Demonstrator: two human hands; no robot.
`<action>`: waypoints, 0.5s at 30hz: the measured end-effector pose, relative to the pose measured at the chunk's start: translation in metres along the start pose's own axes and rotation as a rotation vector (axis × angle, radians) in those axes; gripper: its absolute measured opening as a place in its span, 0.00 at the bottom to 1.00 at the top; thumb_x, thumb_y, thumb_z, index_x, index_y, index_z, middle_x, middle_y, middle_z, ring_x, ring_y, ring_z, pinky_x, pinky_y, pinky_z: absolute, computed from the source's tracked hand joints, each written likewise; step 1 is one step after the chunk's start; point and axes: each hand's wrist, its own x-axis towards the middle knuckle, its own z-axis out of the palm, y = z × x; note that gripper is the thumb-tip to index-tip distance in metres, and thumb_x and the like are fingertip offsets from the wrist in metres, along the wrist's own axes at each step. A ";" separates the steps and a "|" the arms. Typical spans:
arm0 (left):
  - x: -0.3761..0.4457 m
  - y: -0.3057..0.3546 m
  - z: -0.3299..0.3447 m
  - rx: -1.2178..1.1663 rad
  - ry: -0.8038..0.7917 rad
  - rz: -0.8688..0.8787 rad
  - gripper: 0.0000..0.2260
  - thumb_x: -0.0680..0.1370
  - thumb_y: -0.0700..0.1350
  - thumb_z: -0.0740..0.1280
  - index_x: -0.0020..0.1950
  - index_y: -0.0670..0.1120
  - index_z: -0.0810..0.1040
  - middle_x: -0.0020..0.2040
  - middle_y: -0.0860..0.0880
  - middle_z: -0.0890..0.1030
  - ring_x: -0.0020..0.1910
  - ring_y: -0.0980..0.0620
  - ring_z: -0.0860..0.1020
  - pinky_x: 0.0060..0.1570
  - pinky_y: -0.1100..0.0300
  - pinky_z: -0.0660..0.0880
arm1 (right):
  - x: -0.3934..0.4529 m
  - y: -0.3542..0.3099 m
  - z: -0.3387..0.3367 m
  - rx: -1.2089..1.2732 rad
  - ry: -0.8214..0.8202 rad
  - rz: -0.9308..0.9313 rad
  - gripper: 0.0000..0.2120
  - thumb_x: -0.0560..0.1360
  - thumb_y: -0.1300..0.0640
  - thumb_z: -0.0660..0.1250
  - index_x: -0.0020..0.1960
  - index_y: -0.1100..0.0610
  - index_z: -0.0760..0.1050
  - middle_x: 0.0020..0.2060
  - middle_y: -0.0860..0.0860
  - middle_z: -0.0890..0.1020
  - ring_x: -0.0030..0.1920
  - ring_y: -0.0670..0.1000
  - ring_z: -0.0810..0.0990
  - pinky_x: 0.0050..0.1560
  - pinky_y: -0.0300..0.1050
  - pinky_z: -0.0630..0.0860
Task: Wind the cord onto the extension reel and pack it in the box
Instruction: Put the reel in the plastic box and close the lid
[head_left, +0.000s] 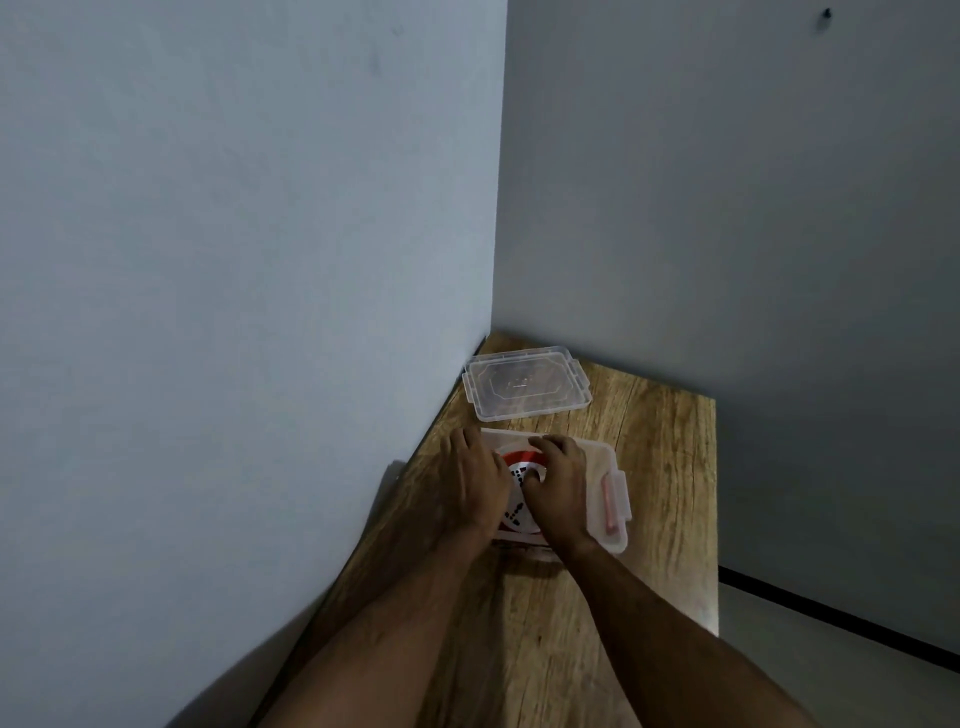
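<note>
— Head view: is the reel (521, 486) packed?
— Nearly, I judge. It sits inside the box (602, 467); left hand (475, 480) and right hand (558, 486) press it flat. Lid (524, 384) lies apart, unfitted.

A plain room, likely a home. Bare grey walls (234, 234) meet at a corner. A wood-grain surface (660, 467) fills it.

Head-worn wide-angle view, looking forward and down into a room corner.

The single camera sits above the person's forearms and faces a wooden table (660, 467) pushed against two walls (234, 260); the walls fill most of the frame (the table occupies only the lower middle), so the work area appears small and fairly far.
</note>
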 end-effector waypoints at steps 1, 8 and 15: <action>0.005 0.003 -0.004 -0.030 0.018 -0.004 0.22 0.80 0.47 0.65 0.72 0.42 0.68 0.71 0.42 0.72 0.70 0.45 0.70 0.72 0.53 0.67 | 0.005 -0.002 -0.003 -0.008 0.024 -0.012 0.21 0.71 0.66 0.70 0.63 0.58 0.79 0.60 0.52 0.78 0.64 0.51 0.72 0.66 0.46 0.70; 0.072 0.020 -0.026 -0.257 0.000 -0.091 0.24 0.79 0.47 0.66 0.73 0.43 0.66 0.70 0.43 0.71 0.66 0.46 0.71 0.60 0.56 0.71 | 0.071 -0.004 -0.026 0.032 0.055 0.019 0.24 0.73 0.69 0.69 0.68 0.58 0.75 0.65 0.53 0.75 0.68 0.51 0.69 0.65 0.43 0.67; 0.135 0.015 -0.005 -0.463 -0.163 -0.346 0.26 0.79 0.50 0.65 0.73 0.39 0.67 0.70 0.39 0.72 0.66 0.42 0.74 0.57 0.50 0.78 | 0.146 0.025 -0.012 0.057 0.010 0.137 0.16 0.72 0.61 0.70 0.60 0.58 0.80 0.54 0.54 0.82 0.57 0.56 0.78 0.55 0.55 0.79</action>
